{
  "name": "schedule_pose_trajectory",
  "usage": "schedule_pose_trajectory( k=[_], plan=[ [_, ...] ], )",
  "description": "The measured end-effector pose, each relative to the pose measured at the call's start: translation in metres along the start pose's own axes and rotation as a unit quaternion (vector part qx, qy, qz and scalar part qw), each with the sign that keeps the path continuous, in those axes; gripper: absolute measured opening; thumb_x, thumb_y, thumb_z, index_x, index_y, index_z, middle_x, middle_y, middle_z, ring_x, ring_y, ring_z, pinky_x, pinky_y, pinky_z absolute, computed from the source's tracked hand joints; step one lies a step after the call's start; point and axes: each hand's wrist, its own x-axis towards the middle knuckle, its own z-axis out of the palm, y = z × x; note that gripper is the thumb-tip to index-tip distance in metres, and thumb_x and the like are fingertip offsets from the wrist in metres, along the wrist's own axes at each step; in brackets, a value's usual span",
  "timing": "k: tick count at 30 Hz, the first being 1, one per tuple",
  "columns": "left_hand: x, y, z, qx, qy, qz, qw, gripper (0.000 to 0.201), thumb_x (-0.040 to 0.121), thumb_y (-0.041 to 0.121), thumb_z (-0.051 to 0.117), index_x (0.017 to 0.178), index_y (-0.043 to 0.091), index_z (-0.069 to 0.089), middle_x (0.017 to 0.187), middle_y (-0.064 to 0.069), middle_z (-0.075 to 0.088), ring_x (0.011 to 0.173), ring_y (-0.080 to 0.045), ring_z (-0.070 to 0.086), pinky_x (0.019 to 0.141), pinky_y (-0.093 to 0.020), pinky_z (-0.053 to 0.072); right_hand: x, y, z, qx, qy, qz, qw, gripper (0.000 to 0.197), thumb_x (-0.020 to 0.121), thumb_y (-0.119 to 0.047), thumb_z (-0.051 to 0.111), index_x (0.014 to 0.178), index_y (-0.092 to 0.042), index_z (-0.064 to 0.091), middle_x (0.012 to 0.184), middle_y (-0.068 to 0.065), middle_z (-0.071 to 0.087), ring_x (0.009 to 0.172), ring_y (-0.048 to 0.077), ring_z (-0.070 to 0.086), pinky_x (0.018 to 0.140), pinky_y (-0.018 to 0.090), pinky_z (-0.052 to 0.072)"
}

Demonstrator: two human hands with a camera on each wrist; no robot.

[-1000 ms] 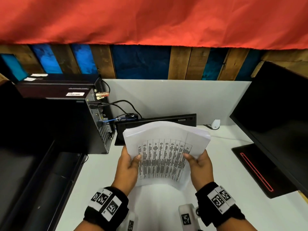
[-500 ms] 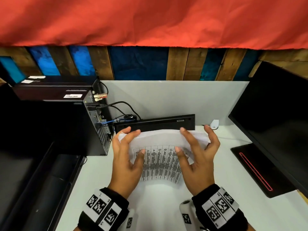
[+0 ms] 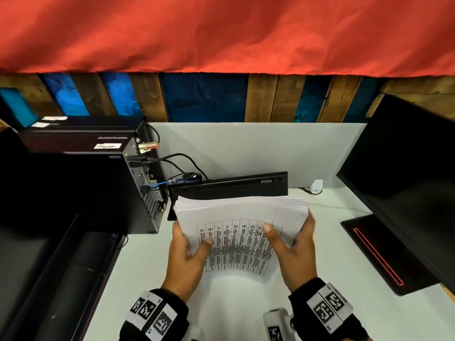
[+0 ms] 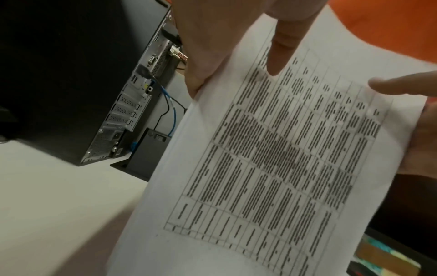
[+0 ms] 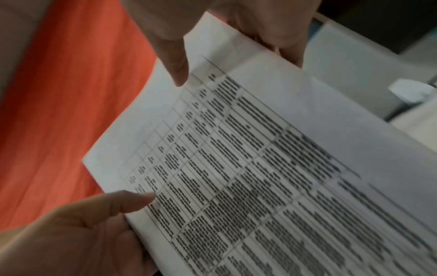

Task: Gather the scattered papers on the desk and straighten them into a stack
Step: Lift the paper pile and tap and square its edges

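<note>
A stack of white papers [image 3: 236,212] stands tilted over the white desk [image 3: 147,267], its top sheet printed with a dense table. My left hand [image 3: 189,252] grips the stack's left edge, thumb on the front sheet and fingers hidden behind. My right hand [image 3: 295,244] grips the right edge the same way, thumb [image 3: 268,228] on the print. In the left wrist view my left hand [image 4: 212,46] holds the papers [image 4: 272,149], with the right hand [image 4: 421,142] opposite. In the right wrist view my right hand [image 5: 260,24] and the left hand [image 5: 71,233] hold the papers [image 5: 236,168].
A black computer tower [image 3: 103,188] with cables stands at the left. A long black device [image 3: 234,188] leans on edge just behind the stack. A black monitor [image 3: 406,173] and its base [image 3: 379,249] fill the right. A small white plug [image 3: 316,185] lies by the grey partition.
Half a second ago both hands were spread open over the stack's top edge. They have since slid back to the sides and grip it, and the sheets look more even.
</note>
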Motion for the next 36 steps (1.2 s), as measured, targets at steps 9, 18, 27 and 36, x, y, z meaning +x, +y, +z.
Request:
schedule_pose_trajectory(
  k=[9,18,27,36],
  plan=[
    [0.003,0.009,0.008,0.007,0.022,0.002,1.000,0.053,0.092,-0.009,0.049,0.118,0.037,0.046,0.115,0.010,0.066,0.110,-0.002,0.062,0.099,-0.034,0.048,0.005,-0.005,0.008,-0.016,0.027,-0.032,0.999,0.033,0.091,-0.007,0.056,0.100,-0.039,0.053,0.097,-0.009,0.070,0.091,-0.001,0.065,0.078,0.018,0.050],
    [-0.004,-0.020,-0.008,0.061,0.016,-0.072,0.995,0.059,0.080,0.035,0.068,0.132,0.032,0.040,0.120,0.006,0.064,0.117,-0.013,0.059,0.103,-0.041,0.046,0.001,0.026,-0.004,-0.024,-0.022,0.061,0.998,0.034,0.084,-0.012,0.068,0.107,-0.032,0.054,0.103,-0.003,0.071,0.097,0.011,0.067,0.089,0.036,0.054],
    [0.006,-0.009,-0.005,0.049,0.019,-0.020,0.998,0.049,0.093,-0.002,0.051,0.123,0.037,0.042,0.117,0.012,0.065,0.110,0.001,0.061,0.094,-0.019,0.048,0.013,0.020,0.001,0.038,-0.002,0.052,0.998,0.040,0.084,0.004,0.062,0.109,-0.027,0.057,0.103,-0.004,0.073,0.097,0.008,0.068,0.088,0.022,0.052],
    [-0.004,-0.044,-0.009,0.127,-0.021,-0.107,0.986,0.068,0.087,0.022,0.066,0.143,0.016,0.029,0.136,-0.006,0.053,0.129,-0.023,0.047,0.110,-0.045,0.038,-0.003,0.057,0.000,0.018,-0.058,0.141,0.988,0.044,0.075,0.007,0.072,0.110,-0.018,0.060,0.102,0.002,0.074,0.095,0.011,0.070,0.093,0.038,0.053]
  ],
)
